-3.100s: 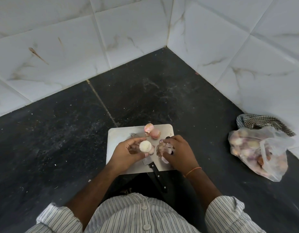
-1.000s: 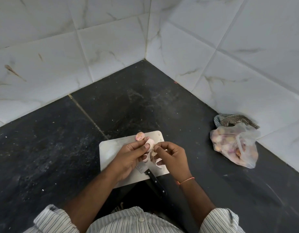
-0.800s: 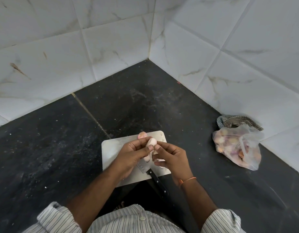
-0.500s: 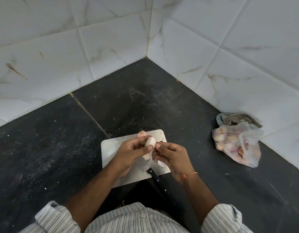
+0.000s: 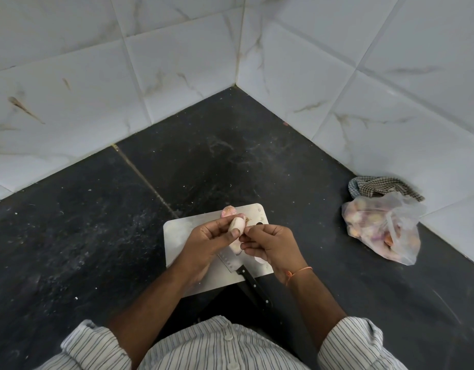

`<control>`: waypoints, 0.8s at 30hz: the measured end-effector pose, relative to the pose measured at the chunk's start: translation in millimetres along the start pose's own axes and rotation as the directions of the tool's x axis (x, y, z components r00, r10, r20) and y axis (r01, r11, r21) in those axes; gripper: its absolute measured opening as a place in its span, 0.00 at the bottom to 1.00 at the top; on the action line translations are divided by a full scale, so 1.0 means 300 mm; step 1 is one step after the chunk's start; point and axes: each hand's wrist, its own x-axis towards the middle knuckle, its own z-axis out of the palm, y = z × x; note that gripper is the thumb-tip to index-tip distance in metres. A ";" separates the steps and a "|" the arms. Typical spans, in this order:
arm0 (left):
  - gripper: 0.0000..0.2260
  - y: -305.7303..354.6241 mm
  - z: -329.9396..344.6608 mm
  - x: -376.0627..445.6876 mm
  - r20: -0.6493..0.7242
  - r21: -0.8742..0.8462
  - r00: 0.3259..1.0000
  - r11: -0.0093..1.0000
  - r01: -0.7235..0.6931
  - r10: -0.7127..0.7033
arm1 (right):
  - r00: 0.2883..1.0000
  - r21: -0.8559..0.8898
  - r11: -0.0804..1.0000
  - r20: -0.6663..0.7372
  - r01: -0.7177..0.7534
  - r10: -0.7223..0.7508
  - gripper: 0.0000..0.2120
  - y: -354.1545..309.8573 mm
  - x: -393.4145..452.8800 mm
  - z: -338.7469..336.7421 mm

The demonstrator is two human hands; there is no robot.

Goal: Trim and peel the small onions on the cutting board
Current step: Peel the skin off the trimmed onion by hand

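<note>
- Hands first: our left hand (image 5: 206, 243) grips a small pale peeled onion (image 5: 236, 225), our right hand (image 5: 272, 247) pinches at its skin.
- Both sit over our white rectangular cutting board (image 5: 177, 233); black-handled knife (image 5: 246, 279) lies on it.

Soft even daylight, faint shadows, no glare, sharp focus, wide-angle bending at the edges
</note>
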 end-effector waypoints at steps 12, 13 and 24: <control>0.23 -0.047 0.025 0.052 -0.034 0.048 0.999 0.998 0.037 -0.036 | 0.980 -0.406 0.909 -0.123 0.093 -0.155 0.12 0.050 0.065 -0.033; 0.24 -0.048 0.026 0.057 -0.043 0.062 0.998 0.997 0.046 -0.043 | 0.976 -0.475 0.876 -0.140 0.083 -0.169 0.12 0.062 0.080 -0.051; 0.23 -0.061 -0.033 0.075 -0.088 0.574 0.993 0.819 -0.012 0.076 | 0.931 -0.888 0.421 0.024 0.188 -0.365 0.17 0.133 0.134 -0.116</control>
